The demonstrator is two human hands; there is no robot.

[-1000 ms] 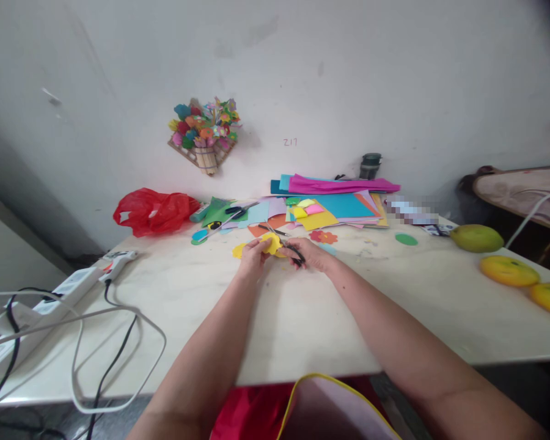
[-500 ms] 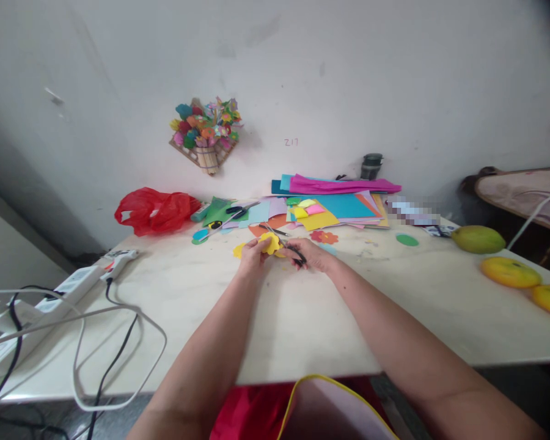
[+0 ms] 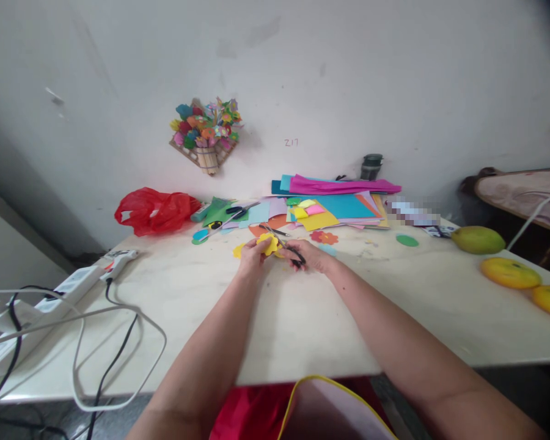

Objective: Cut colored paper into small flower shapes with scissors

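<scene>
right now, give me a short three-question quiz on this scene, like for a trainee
1. What is the right hand holding?
2. True or false: in the picture, the red plastic bag lies farther left than the green oval.
3. Fill in: the scalloped piece in the left hand is ____ in colour.

Key: 1. Scissors with dark handles. 2. True. 3. Yellow.

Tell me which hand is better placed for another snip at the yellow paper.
The right hand, most likely: it holds the scissors, blades pointing away beside the yellow paper. The left hand is occupied, pinching that paper.
</scene>
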